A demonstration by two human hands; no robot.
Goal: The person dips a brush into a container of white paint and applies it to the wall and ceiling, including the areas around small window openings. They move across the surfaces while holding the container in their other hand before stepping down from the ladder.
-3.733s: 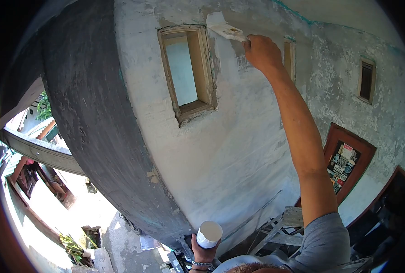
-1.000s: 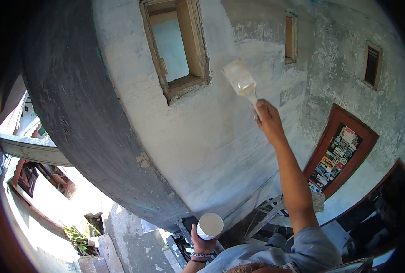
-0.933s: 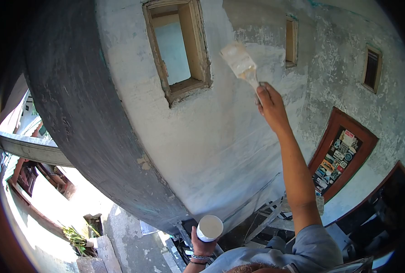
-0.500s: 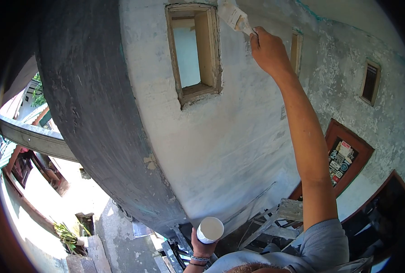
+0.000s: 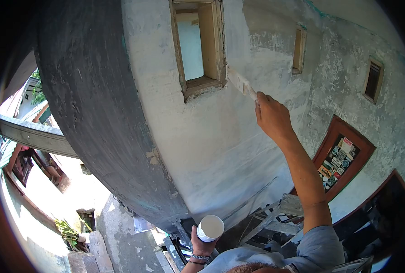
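My right hand (image 5: 272, 115) is closed round the handle of a paintbrush (image 5: 241, 83). The whitish bristles touch or nearly touch the wall (image 5: 202, 145), just right of the lower corner of the wooden window frame (image 5: 223, 50). Low in the view, my left hand (image 5: 202, 245) grips a white cup (image 5: 210, 228) from below and beside it. The cup is upright with its opening showing; its pale contents are hard to tell from its inside. Patchy white and grey covers the wall.
A dark curved column (image 5: 93, 104) stands left of the wall. Wooden planks (image 5: 289, 205) and dark clutter lie below right. Farther right are a sticker-covered panel in a red-brown frame (image 5: 341, 161) and small windows (image 5: 373, 80). Plants (image 5: 70, 233) grow at lower left.
My right hand has brought the brush down from above the window's upper right corner to beside its lower right corner. My left hand and the cup have hardly moved. The view has shifted slightly.
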